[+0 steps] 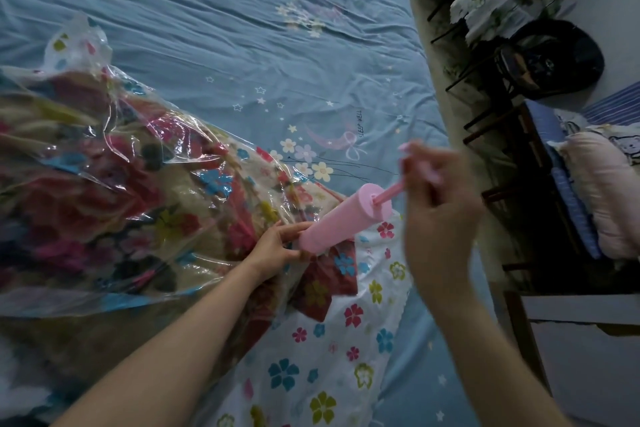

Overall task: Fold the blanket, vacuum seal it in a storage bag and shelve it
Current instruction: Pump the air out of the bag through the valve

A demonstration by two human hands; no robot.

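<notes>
— Both hands engaged? Report, left to right.
— Blanket (104, 191) lies inside the storage bag (346, 340), on the bed (242, 28). My left hand (277, 246) grips the lower end of the pink pump (339, 218), which stands tilted on the bag. My right hand (436, 191) is closed around the pump handle (420, 166), rod partly out.

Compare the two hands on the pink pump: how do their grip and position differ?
The left hand holds the lower end of the pump barrel, low against the storage bag; the right hand is raised above it. The left hand wraps the thick barrel, while the right hand grips the thin plunger handle. The left hand looks sharp; the right is blurred. Both grip the same pink pump.
</notes>
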